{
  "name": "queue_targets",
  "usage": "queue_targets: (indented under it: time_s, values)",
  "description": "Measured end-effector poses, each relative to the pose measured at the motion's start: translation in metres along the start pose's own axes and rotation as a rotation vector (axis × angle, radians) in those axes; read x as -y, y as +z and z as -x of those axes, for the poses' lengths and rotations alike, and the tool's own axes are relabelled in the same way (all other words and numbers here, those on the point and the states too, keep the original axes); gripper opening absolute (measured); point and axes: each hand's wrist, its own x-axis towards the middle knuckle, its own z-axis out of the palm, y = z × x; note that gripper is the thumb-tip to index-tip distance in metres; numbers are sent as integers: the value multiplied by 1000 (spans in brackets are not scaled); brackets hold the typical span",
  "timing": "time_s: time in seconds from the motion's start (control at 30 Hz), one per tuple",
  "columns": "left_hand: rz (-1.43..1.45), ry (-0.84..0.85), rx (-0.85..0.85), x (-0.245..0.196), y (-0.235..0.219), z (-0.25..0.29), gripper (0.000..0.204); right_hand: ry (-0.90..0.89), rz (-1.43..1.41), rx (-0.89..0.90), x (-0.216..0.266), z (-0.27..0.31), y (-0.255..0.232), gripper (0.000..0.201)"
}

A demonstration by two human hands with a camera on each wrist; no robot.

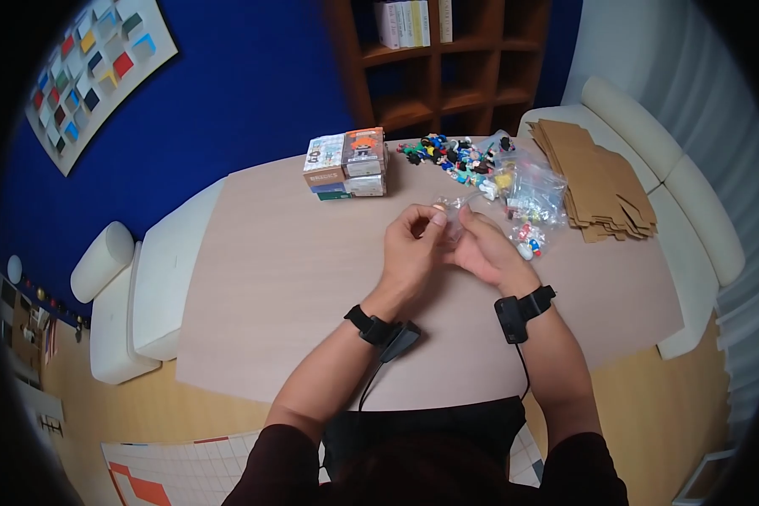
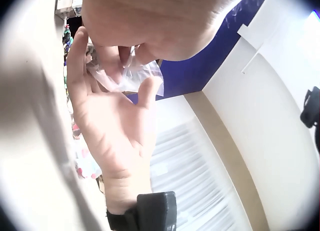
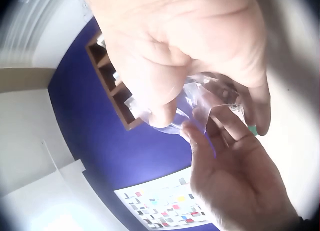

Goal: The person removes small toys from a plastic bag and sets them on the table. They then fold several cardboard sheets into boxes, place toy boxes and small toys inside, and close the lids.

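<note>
A small clear plastic bag (image 1: pixel 454 226) is held between both hands above the table. My left hand (image 1: pixel 409 253) pinches one side of it between thumb and curled fingers. On the other side my right hand (image 1: pixel 489 253) grips the bag, thumb on the film and fingers behind it. In the left wrist view the crinkled bag (image 2: pixel 132 78) spreads between the hands. The right wrist view shows the same bag (image 3: pixel 195 98) with its edge beside the left thumb (image 3: pixel 195 136). What lies inside is mostly hidden by the fingers.
Stacked small boxes (image 1: pixel 346 164) stand at the table's back. Several colourful figurines (image 1: pixel 455 156) lie to their right, beside clear bags (image 1: pixel 535 190). More small figures (image 1: pixel 527 240) lie right of the hands. Flattened cardboard (image 1: pixel 594 177) covers the right side of the table (image 1: pixel 270 287).
</note>
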Motion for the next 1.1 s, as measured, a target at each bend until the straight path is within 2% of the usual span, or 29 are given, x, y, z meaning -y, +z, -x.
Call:
queue_targets:
  time_s: [0.07,0.13,0.23,0.27,0.37,0.47,0.57,0.67,0.8,0.87,0.93,1.1]
  values:
    - [-263,87,21,7,-8,-4,19,-47,83,-148,4,4,16,34]
    - [-450,149,29,9,-17,-7,22,-92,188,-255,0,2,7,30]
    - [-804,436,-135,-5,-39,-24,28,-95,258,-398,-4,-3,-12,26]
    - [-914,492,-184,-16,-48,-33,36,-86,267,-445,-5,-4,-13,25]
    - [-1278,637,-338,-47,-60,-54,44,-122,366,-506,-8,-5,-13,26]
    - [-1506,715,-351,-48,-72,-85,59,-169,412,-551,-10,-10,-17,28]
    - [-1709,626,-346,-44,-75,-106,76,-241,494,-646,-8,-9,-12,33]
    - [-1922,411,-388,-36,-69,-115,83,-285,549,-702,-4,-6,-4,48]
    - [-2004,263,-340,-28,-61,-117,87,-228,543,-695,1,-5,-14,70]
    - [-2020,279,-340,-24,-61,-119,84,-202,528,-692,2,-5,-14,77]
    - [-2003,339,-362,-21,-60,-120,76,-229,473,-681,2,-4,-11,77]
    - [-1926,464,-382,-8,-63,-126,70,-244,417,-701,1,-3,-7,76]
